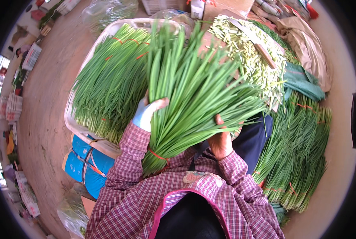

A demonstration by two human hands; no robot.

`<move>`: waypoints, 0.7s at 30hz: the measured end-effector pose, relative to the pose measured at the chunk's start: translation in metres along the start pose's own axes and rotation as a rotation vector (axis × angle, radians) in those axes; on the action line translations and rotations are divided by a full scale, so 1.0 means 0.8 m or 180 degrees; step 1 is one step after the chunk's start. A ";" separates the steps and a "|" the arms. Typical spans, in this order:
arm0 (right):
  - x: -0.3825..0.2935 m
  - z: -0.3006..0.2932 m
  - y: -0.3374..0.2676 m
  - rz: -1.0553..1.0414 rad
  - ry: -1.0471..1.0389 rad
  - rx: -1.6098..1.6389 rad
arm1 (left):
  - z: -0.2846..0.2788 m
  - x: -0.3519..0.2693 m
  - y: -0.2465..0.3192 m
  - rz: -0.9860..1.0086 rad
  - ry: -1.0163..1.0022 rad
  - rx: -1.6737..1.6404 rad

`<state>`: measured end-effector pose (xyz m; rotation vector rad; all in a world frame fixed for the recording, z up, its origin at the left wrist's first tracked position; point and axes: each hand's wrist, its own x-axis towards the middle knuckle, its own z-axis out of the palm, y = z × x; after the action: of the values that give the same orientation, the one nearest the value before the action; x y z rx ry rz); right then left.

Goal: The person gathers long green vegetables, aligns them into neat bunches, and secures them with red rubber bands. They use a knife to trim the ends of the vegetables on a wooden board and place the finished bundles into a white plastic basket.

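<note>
A large bundle of long green leaves, likely garlic chives (181,107), fans out across my lap, its tied base towards my body. A red band (158,155) circles the stalks near that base. My left hand (149,110), partly covered in white, grips the bundle's left side with the thumb over the leaves. Under the right side is my right hand (221,140), thumb up against the outer leaves; its fingers are mostly hidden. To the left, a white plastic basket (73,119) holds several banded bunches of the same greens (112,77).
A cleaver with a wooden handle (265,56) lies on a heap of cut pale stalks (234,38) at upper right. More banded bunches (297,149) are stacked along the right wall. A blue strapped bundle (88,161) sits below the basket. Clear plastic bags (109,13) stand behind it.
</note>
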<state>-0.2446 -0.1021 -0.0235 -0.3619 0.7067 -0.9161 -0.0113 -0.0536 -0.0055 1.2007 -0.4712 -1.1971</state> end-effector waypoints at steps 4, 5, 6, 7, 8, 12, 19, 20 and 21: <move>0.003 0.000 -0.010 0.0172 -0.0077 0.0054 | -0.008 -0.009 0.004 -0.0243 -0.0116 -0.0701; 0.008 -0.013 -0.009 0.0103 -0.0094 -0.0056 | -0.006 -0.012 0.007 -0.0216 -0.0075 -0.0702; 0.009 -0.025 -0.009 -0.0092 -0.0138 0.0071 | 0.004 -0.015 0.013 -0.0296 -0.0039 -0.0474; 0.009 -0.030 -0.009 -0.0219 -0.0251 0.0193 | 0.007 -0.020 0.019 -0.0326 0.0079 -0.0254; 0.010 -0.036 -0.019 -0.0120 -0.0235 0.0321 | 0.002 -0.010 0.001 -0.0139 -0.0006 -0.0349; 0.023 -0.083 -0.076 -0.0538 -0.0001 -0.0015 | 0.032 -0.008 -0.002 0.0393 -0.0312 0.0008; 0.047 -0.172 -0.252 -0.2151 -0.0703 0.0019 | 0.039 -0.009 -0.016 0.0076 -0.0723 0.0151; 0.037 -0.147 -0.260 -0.2683 -0.0252 -0.0374 | 0.042 -0.009 -0.021 -0.0004 -0.0802 0.0266; 0.022 -0.104 -0.263 -0.3203 0.0220 -0.0771 | 0.053 -0.016 -0.007 -0.0331 -0.0920 0.0490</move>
<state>-0.4202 -0.2365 0.0287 -0.9491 0.6932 -1.7993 -0.0527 -0.0610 0.0085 1.1985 -0.7346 -1.4541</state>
